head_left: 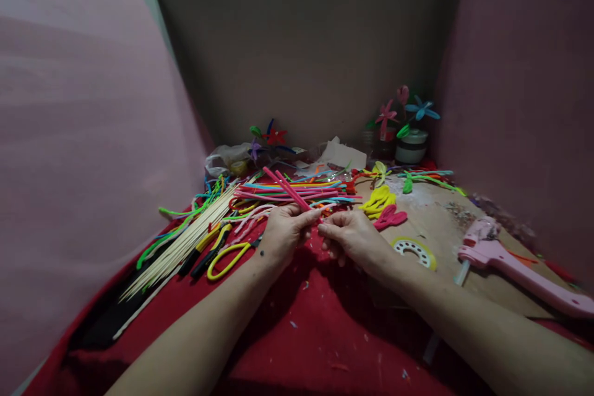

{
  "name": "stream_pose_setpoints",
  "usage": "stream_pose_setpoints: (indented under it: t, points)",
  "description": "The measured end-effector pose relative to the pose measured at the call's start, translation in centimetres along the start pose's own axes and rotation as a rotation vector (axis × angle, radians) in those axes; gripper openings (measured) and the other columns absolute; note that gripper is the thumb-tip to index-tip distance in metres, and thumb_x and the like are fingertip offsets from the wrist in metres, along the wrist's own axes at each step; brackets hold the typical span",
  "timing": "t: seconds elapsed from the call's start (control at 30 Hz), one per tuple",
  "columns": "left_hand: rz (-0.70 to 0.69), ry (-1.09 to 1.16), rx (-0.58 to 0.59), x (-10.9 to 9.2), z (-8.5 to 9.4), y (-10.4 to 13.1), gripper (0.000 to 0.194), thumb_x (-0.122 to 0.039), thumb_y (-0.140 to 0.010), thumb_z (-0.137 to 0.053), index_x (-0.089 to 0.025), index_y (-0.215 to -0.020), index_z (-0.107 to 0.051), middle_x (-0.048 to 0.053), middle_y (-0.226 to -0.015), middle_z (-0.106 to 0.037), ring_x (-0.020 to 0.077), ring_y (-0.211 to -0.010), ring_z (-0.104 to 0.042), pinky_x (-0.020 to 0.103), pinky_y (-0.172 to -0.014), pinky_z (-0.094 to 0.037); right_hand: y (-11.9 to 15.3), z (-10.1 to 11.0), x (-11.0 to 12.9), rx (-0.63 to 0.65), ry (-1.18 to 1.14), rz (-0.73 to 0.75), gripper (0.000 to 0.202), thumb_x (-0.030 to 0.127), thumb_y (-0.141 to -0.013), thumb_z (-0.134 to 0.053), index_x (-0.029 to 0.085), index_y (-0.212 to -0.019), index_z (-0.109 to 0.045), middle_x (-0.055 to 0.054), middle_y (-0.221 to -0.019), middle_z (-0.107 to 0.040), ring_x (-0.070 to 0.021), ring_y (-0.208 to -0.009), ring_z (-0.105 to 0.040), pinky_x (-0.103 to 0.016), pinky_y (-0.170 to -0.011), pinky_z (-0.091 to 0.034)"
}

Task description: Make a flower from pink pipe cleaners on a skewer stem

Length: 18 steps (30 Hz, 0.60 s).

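Observation:
Two pink pipe cleaners (290, 189) slant up and to the left out of my left hand (288, 229), which pinches them between thumb and fingers. Close beside it, my right hand (350, 235) is closed in a pinch at their lower end, where a small bit of pink shows between the fingertips. The hands almost touch above the red cloth (297, 334). Just beyond them lies a pile of loose pipe cleaners (301, 193) in many colours. Bent yellow pipe cleaners (378, 201) and a looped pink piece (390, 216) rest past my right hand.
At left are wooden sticks (185, 241), pliers (211, 250) and yellow-handled scissors (228, 261). At right, a tape roll (414, 252) and a pink glue gun (515, 260) lie on brown cardboard (445, 204). Pipe-cleaner flowers (421, 109) stand at the back. Walls enclose the table.

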<state>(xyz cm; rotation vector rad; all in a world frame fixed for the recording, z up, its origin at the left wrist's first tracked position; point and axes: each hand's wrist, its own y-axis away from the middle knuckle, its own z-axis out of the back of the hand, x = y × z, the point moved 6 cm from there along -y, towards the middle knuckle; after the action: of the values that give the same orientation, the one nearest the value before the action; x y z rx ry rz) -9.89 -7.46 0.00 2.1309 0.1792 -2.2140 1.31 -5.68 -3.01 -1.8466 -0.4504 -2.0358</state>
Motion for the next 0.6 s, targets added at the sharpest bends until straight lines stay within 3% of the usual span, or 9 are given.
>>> stream_pose_setpoints:
  t: [0.13,0.23,0.43,0.6]
  points:
    - [0.056,0.026,-0.030,0.5,-0.1,0.0,0.028,-0.032,-0.062,-0.070,-0.013,-0.052,-0.053,-0.005,-0.034,-0.043,0.0029,-0.027,-0.030,0.018,-0.031,-0.016,0.4,-0.2,1.5,-0.123,0.708,0.372,0.023,0.021,-0.085,-0.042,0.016,-0.067,-0.055,-0.007,-0.060,-0.061,-0.0138,-0.053,-0.055,-0.025,-0.051,-0.037]
    - [0.121,0.064,-0.013,1.2,-0.1,-0.2,0.030,-0.034,-0.062,-0.070,-0.014,-0.051,-0.049,-0.006,-0.032,-0.040,0.0029,-0.024,-0.027,0.018,-0.028,-0.015,0.5,-0.8,1.2,-0.105,1.099,0.442,0.025,0.016,-0.087,-0.035,0.013,-0.079,-0.058,-0.014,-0.072,-0.065,-0.0185,-0.062,-0.058,-0.028,-0.055,-0.036]
    - [0.189,0.090,0.044,2.1,-0.1,-0.6,0.027,-0.033,-0.067,-0.064,-0.013,-0.053,-0.052,-0.004,-0.032,-0.043,0.0048,-0.023,-0.030,0.018,-0.026,-0.020,0.6,-1.1,1.3,-0.039,1.147,0.438,0.029,0.023,-0.091,-0.031,0.012,-0.088,-0.058,-0.015,-0.078,-0.066,-0.0210,-0.068,-0.060,-0.028,-0.058,-0.038]
    - [0.197,0.131,0.051,2.3,-0.1,-0.8,0.027,-0.032,-0.065,-0.065,-0.013,-0.052,-0.051,-0.004,-0.032,-0.043,0.0045,-0.023,-0.030,0.017,-0.025,-0.019,0.7,-1.4,1.4,-0.004,1.188,0.437,0.025,0.013,-0.088,-0.033,0.011,-0.087,-0.058,-0.017,-0.079,-0.065,-0.0213,-0.067,-0.059,-0.029,-0.057,-0.038]
